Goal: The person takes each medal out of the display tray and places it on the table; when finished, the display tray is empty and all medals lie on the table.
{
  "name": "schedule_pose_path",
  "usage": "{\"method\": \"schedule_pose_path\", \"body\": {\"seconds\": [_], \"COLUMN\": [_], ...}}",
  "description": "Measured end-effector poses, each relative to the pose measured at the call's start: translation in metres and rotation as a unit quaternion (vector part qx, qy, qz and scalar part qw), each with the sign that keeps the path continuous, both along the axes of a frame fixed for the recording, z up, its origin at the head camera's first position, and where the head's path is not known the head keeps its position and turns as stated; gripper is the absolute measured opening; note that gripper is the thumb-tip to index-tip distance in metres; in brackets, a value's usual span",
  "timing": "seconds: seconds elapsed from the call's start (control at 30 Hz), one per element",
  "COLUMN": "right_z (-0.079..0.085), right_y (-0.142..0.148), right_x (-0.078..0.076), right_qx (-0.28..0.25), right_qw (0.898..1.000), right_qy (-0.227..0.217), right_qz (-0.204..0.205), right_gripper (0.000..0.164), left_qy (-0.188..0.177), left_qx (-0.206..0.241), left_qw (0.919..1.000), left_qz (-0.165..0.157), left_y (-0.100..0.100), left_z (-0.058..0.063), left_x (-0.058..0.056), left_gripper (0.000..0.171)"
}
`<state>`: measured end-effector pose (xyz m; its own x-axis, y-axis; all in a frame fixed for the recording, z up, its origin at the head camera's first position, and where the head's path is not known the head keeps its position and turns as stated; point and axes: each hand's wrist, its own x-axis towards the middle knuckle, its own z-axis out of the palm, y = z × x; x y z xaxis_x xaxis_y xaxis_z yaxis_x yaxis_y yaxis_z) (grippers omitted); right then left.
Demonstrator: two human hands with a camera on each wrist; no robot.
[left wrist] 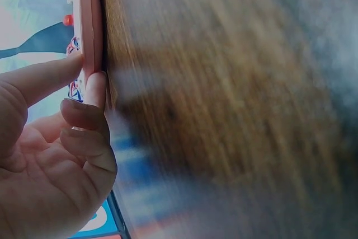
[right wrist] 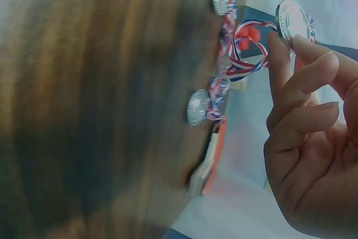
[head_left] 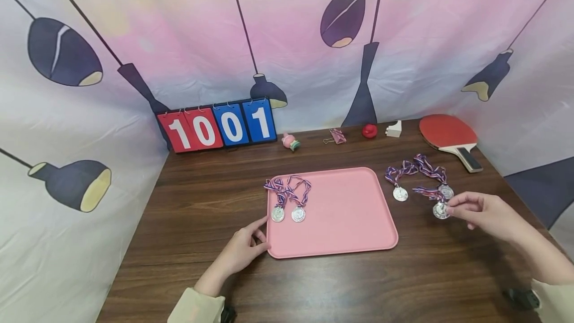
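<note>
At the left edge of a pink tray, my left hand pinches the rim, thumb on one side and a finger on the other, as the left wrist view shows. Two silver medals with striped ribbons lie on the tray's left part. My right hand pinches another silver medal between thumb and fingertips, held up off the table; its red, white and blue ribbon trails from it. Beyond it, two more medals lie on the wood with their ribbons bunched up.
Along the back of the wooden table stand a flip scoreboard, a small pink figure, a pink binder clip, a red object and a white block. A red table tennis paddle lies at the back right.
</note>
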<state>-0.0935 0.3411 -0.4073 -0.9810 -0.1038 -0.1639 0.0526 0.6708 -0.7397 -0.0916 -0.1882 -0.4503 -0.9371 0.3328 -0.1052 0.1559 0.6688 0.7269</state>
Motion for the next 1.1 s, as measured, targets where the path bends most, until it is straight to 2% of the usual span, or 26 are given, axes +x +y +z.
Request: {"method": "schedule_pose_path", "body": {"seconds": [0.23, 0.6, 0.83, 1.1], "right_z": [-0.017, -0.027, -0.030, -0.030], "right_y": [0.002, 0.002, 0.003, 0.003], "right_x": [-0.003, 0.000, 0.004, 0.007], "right_qx": [-0.001, -0.011, -0.010, 0.006], "right_qw": [1.000, 0.995, 0.993, 0.993], "right_qy": [-0.022, -0.095, -0.105, -0.109], "right_qz": [0.012, 0.036, 0.058, 0.055], "right_gripper": [0.034, 0.034, 0.031, 0.030], "left_qy": [-0.002, 0.000, 0.002, 0.005], "left_qx": [0.000, -0.002, -0.005, -0.003], "left_qw": [1.0000, 1.0000, 1.0000, 1.0000], "left_qz": [0.001, 0.000, -0.002, -0.003], "left_y": [0.000, 0.001, 0.001, 0.000], "left_z": [0.001, 0.002, 0.001, 0.000], "left_x": [-0.001, -0.001, -0.002, -0.001], "left_gripper": [0.058, 0.058, 0.058, 0.058]}}
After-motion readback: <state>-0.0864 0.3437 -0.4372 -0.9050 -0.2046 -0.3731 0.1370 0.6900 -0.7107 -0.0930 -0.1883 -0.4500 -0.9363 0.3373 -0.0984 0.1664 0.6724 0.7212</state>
